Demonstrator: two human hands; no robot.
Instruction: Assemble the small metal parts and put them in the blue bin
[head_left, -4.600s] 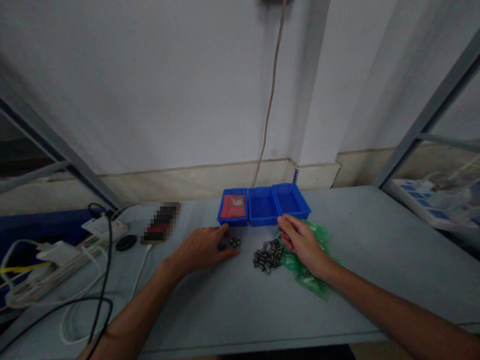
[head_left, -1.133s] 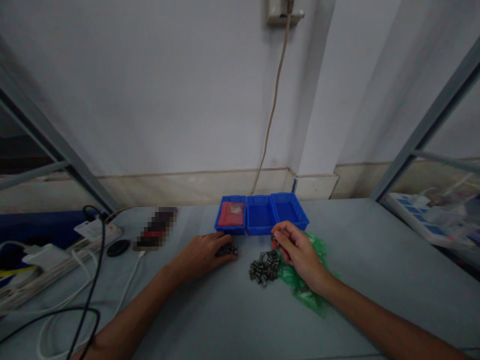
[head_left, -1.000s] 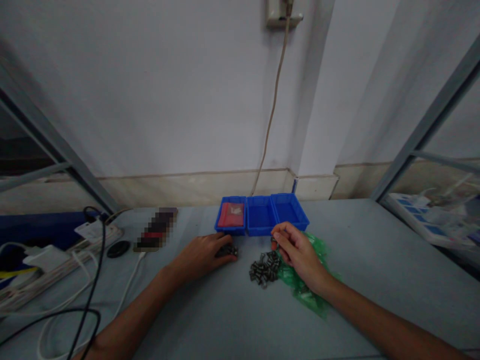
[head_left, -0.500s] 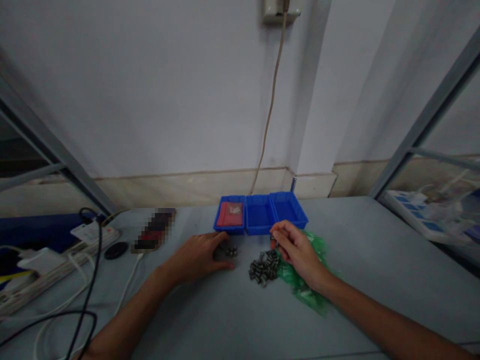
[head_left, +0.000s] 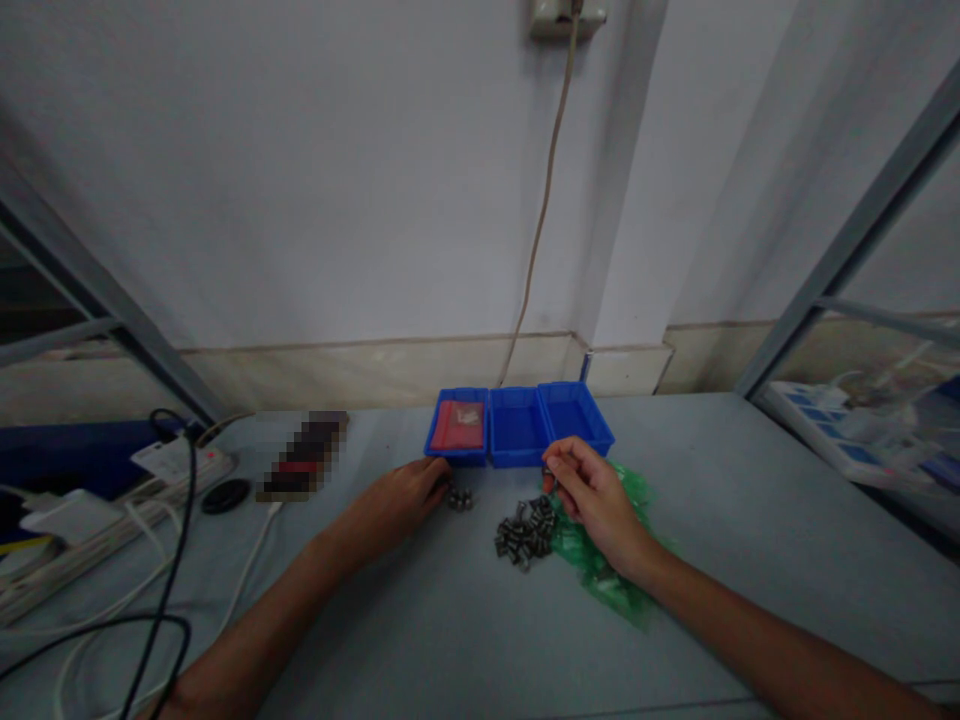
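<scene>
My left hand (head_left: pixel 409 495) is at the left side of a small group of metal parts (head_left: pixel 460 498), its fingers drawn together; what they hold, if anything, is hidden. My right hand (head_left: pixel 589 492) pinches a small metal part (head_left: pixel 550 476) between thumb and fingers, just in front of the blue trays. Between the hands lies a larger pile of small metal cylinders (head_left: pixel 525 535). A crumpled green plastic bag (head_left: pixel 611 590) lies partly under my right hand and wrist.
Behind the hands stand a blue tray holding a red packet (head_left: pixel 459 428), a middle blue tray (head_left: pixel 519 462) and a right blue tray (head_left: pixel 606 436). At left are a blurred-out device (head_left: pixel 304 457), a black disc (head_left: pixel 226 496), cables and a power strip (head_left: pixel 112 535).
My left hand's thumb and fingers have closed together, with the hand slightly higher in the view. My right hand has barely moved and keeps its pinch.
</scene>
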